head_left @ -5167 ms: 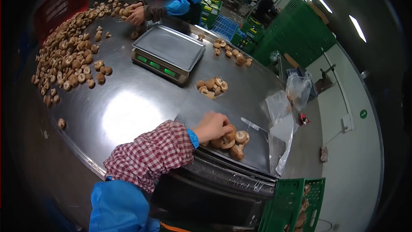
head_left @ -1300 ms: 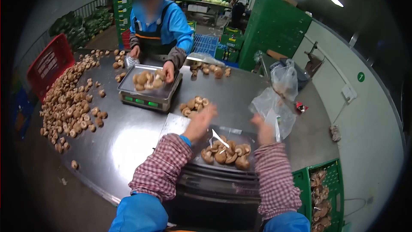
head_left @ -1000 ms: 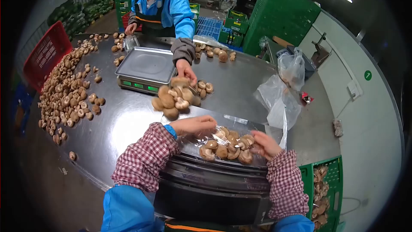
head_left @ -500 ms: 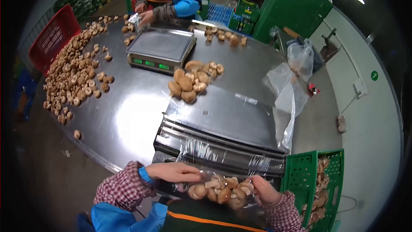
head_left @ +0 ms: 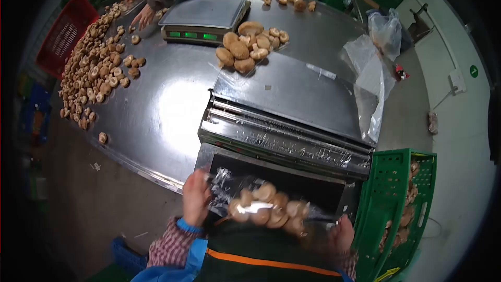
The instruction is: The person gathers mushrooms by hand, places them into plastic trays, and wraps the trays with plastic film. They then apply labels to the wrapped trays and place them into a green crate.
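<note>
A clear-film pack of mushrooms (head_left: 271, 210) hangs in front of my apron, with the film stretched out to both sides and a bright glare on it. At its left end my left hand (head_left: 195, 198) is closed on the film. My right hand (head_left: 342, 235), slightly blurred, pinches the film at the other end. Just beyond the pack lies the black plate (head_left: 292, 172) of the wrapping machine, and behind that its metal roller bar (head_left: 284, 141). Scraps of film cling to the plate's left side. Whether a tray lies under the mushrooms cannot be made out.
Loose mushrooms (head_left: 96, 68) spread along the steel table's left side beside a red crate (head_left: 68, 36). A scale (head_left: 203, 13) and a pile of larger mushrooms (head_left: 245, 49) stand farther back. Plastic bags (head_left: 370, 78) lie right; a green crate (head_left: 386, 193) holds packs. A co-worker's hands (head_left: 143, 13) reach in.
My hands have moved apart and drawn the film out from the mushrooms. The pack has come off the roller side towards me. The co-worker's hands have shifted left to the mushrooms. The view has tilted down.
</note>
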Available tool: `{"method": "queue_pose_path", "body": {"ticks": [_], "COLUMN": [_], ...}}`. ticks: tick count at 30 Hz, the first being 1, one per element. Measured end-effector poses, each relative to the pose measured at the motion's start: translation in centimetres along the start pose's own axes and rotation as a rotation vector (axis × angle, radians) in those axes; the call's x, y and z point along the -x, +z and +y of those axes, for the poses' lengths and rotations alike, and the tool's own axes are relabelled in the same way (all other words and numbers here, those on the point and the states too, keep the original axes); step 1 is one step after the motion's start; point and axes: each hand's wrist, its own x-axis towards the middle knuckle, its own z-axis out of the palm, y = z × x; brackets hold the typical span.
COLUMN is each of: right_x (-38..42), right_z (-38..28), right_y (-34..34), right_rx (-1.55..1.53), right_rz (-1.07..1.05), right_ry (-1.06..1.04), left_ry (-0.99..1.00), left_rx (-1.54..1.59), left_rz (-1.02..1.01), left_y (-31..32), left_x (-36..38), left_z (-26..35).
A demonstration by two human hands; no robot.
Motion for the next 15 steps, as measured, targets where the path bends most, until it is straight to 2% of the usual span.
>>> {"method": "queue_pose_path", "body": {"ticks": [1,3,4,5,6,7,9,11,13,14,15], "right_x": [0.7,-0.5,0.6,-0.2,-0.7,-0.9,-1.1,0.1,0.9,1.2,1.5], "right_z": [1.9,8.7,7.7,8.7,9.6,10.2,10.2,8.9,7.3,6.4,5.1], "right_y": [-2.2,-6.2,-2.2,-1.1,0.1,1.5,3.7,4.4,4.3,3.9,3.4], "right_rx": [-0.057,0.024,0.489,1.001,1.055,0.969,0.754,0.502,0.237,0.11,-0.008], "right_rz": [-0.054,0.078,0.104,-0.255,-0.563,-0.794,-1.022,-1.101,-1.104,-1.08,-1.055], "right_ry": [0.08,0.312,0.35,0.212,0.082,0.105,0.232,0.352,0.399,0.402,0.394], "left_ry": [-0.103,-0.381,-0.479,-0.54,-0.135,-0.13,-1.063,-0.155,-0.851,-0.673,-0.737], "left_rx": [0.061,0.128,0.15,0.089,-0.3,-0.302,0.783,0.015,0.217,0.172,0.015], "left_rz": [0.041,0.092,0.084,0.252,-0.573,-0.573,-1.031,-1.334,-1.033,-1.47,-1.377], "left_y": [-1.9,-6.7,-7.6,-6.5,-3.7,-2.4,-0.1,1.5,2.6,4.6,5.4], "left_x": [1.4,3.0,3.3,2.9,3.8,4.1,3.4,4.9,6.4,5.0,4.9], "left_z": [0.0,-4.3,-7.0,-11.1,-8.8,-9.3,-9.0,-4.7,-4.5,-5.0,-3.7]}}
